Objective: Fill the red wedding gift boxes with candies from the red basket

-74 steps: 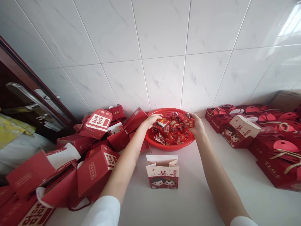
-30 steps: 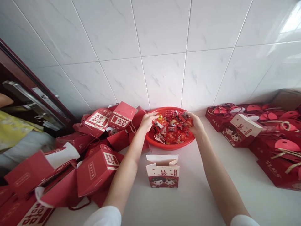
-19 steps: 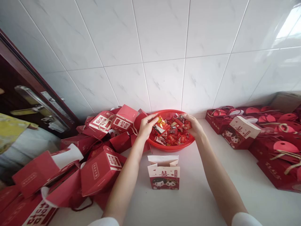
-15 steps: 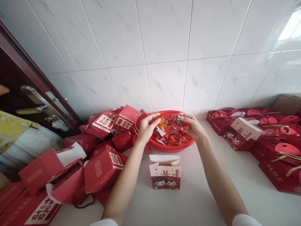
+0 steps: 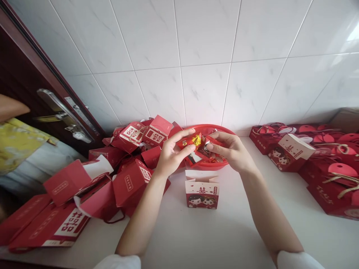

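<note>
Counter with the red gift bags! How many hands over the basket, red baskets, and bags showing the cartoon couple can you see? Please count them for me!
Hands over the basket: 2 (left hand, right hand)
Red plastic basket: 1
Cream-and-red bags with a cartoon couple: 2 (one in front of the basket, one at the right)
Total: 5

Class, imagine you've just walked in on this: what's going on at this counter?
A person holds small red wrapped packets between the left hand and right hand, above a red plastic basket of more packets. An open paper gift bag stands upright on the white counter in front, with a heap of red gift bags to the left and more red gift bags to the right.
</note>
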`<state>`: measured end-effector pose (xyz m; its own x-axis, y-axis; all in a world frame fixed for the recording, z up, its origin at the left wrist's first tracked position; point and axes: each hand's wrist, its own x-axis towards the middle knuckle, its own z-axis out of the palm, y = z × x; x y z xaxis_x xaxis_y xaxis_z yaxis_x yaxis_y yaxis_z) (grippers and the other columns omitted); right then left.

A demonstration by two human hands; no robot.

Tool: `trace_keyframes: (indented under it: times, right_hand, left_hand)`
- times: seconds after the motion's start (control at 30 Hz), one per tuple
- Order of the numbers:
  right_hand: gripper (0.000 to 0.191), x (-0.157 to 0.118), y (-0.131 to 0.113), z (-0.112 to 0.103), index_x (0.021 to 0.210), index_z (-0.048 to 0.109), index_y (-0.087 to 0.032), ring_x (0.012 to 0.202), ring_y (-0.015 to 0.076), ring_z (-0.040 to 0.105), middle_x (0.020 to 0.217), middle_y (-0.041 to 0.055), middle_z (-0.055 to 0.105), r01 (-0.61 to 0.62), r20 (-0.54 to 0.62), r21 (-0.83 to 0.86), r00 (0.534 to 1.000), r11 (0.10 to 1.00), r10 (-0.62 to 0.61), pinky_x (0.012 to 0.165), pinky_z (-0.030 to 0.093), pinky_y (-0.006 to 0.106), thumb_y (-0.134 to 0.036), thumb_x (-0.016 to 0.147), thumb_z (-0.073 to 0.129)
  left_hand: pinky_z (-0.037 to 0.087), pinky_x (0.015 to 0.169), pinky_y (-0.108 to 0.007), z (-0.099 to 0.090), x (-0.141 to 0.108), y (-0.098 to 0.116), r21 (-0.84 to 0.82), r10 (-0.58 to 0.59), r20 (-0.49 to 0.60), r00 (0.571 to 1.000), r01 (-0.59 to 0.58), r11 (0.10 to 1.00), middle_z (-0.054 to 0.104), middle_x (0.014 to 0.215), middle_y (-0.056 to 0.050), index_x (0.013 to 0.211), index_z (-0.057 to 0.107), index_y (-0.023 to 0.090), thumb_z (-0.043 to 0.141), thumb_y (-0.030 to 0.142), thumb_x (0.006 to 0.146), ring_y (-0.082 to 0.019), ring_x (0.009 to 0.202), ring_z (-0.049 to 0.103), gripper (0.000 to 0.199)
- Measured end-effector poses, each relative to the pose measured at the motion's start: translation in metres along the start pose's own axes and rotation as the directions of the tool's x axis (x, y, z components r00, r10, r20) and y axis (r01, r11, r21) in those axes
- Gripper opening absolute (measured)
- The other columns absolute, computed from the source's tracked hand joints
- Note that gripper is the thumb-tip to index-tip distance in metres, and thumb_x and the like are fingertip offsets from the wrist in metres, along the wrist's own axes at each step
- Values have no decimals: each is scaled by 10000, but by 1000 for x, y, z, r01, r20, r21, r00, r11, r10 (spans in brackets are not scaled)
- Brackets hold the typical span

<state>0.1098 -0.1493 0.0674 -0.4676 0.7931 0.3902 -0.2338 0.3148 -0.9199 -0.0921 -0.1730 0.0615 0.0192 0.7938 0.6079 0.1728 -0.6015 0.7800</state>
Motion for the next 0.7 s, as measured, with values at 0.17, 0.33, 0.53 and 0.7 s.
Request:
trace_keyframes:
  times: [0.17, 0.33, 0.53, 0.7]
  right_hand:
    - [220, -3, -1, -4, 863, 704, -199, 548, 91, 488, 741, -6, 624, 41, -164, -36, 985, 999, -46, 475, 395, 237, -379, 801, 814]
    - [206, -11, -12, -26, 837, 694, -215, 492, 80, 440, 672, -25, 576, 102, -317, -48, 942, 994, -112, 416, 333, 228, -347, 771, 838]
    - [181, -20, -21, -28, 865, 733, -199, 531, 98, 489, 704, -6, 617, 29, -110, -239, 992, 971, -56, 460, 394, 256, -336, 789, 822]
    - [232, -20, -21, -10, 957, 743, -187, 813, 195, 664, 912, 50, 723, 47, 142, -385, 990, 922, 9, 706, 541, 316, -352, 802, 797]
  left_hand:
    - [566, 963, -352, -15, -6, -3, -2, 31, -38, 999, -31, 1000, 762, 1181, -60, 1069, 767, 219, 697, 173, 781, -239, 1152, 687, 300]
    - [551, 672, -276, -41, -8, 9, 226, 12, -17, 1000, -8, 974, 755, 790, -26, 620, 720, 197, 533, 136, 730, -183, 777, 699, 225]
    - [542, 735, -294, -48, -13, 24, 525, -263, 281, 923, 82, 847, 766, 833, -2, 1072, 758, 215, 708, 373, 804, -190, 765, 698, 315]
    - [546, 834, -303, -33, -13, 14, 561, -413, 449, 793, 110, 821, 790, 970, -27, 962, 767, 216, 715, 411, 830, -219, 913, 728, 241]
